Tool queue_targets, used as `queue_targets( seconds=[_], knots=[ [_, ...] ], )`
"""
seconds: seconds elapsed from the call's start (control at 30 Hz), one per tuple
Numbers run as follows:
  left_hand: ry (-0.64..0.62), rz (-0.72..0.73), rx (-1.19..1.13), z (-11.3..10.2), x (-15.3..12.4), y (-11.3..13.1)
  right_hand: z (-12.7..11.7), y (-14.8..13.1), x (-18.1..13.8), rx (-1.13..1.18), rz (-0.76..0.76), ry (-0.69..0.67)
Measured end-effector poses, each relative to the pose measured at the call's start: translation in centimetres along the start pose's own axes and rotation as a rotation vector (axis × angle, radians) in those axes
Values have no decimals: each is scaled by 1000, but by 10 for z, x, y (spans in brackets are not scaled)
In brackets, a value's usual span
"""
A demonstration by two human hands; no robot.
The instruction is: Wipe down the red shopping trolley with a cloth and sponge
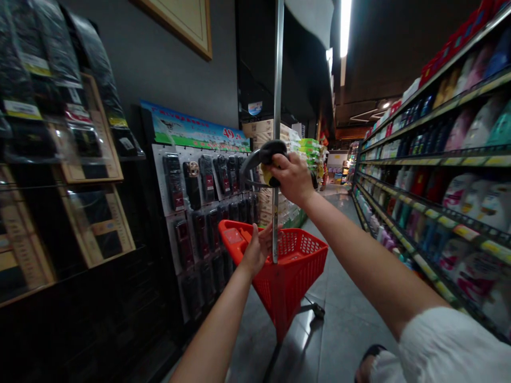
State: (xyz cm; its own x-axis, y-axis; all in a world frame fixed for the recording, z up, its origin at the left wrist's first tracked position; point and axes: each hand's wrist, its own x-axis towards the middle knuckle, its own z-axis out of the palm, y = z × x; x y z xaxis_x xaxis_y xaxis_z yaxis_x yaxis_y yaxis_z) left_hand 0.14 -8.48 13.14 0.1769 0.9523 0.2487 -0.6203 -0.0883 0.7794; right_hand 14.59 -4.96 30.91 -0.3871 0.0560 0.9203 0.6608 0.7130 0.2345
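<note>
Gripping a black handle (265, 153) on an upright metal pole (278, 80), the right hand (293, 178) has its fingers curled tight around it, with a yellow part just under the fingertips. Lower down, the left hand (258, 249) closes its fingers on the pole near its bottom end. A red basket (297, 266) stands just beyond the left fingers. Shelves (459, 202) of bottles run well right of both hands, and packets (199, 181) hang to the left.
</note>
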Motion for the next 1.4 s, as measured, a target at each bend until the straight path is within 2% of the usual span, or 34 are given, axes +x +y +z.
queue_targets(
  seconds=[0.3, 0.43, 0.53, 0.63, 0.8, 0.87, 0.97, 1.03, 1.1, 1.17, 1.27, 1.33, 1.4],
  knots=[
    [16, -12, -10, 2, -1, 3, 38, -35, -81, 133, 136, -33],
    [48, 6, -15, -3, 3, 0, 58, -56, -146, 129, 181, -110],
    [88, 3, -36, -4, 5, -2, 68, -66, -193, 157, 115, -162],
    [71, -8, -40, -2, 5, -2, 66, -63, -198, 191, 104, -167],
    [66, -27, -11, 2, 7, -2, 55, -48, -144, 185, 208, -106],
    [104, -24, -24, 3, 8, -2, 55, -49, -142, 185, 222, -126],
    [154, -6, -49, 4, 10, -2, 58, -59, -180, 225, 184, -237],
    [125, -29, -33, 4, 10, -2, 59, -66, -220, 292, 127, -308],
    [75, -55, -10, 5, 8, -2, 62, -69, -258, 359, 116, -305],
    [37, -71, 7, 5, 7, -2, 69, -67, -284, 377, 243, -224],
    [16, -77, 31, 6, 7, -3, 82, -67, -297, 315, 603, -143],
    [18, -71, 62, 7, 8, -4, 88, -73, -292, 272, 779, -182],
    [23, -66, 102, 8, 10, -6, 88, -82, -284, 270, 824, -240]
  ],
)
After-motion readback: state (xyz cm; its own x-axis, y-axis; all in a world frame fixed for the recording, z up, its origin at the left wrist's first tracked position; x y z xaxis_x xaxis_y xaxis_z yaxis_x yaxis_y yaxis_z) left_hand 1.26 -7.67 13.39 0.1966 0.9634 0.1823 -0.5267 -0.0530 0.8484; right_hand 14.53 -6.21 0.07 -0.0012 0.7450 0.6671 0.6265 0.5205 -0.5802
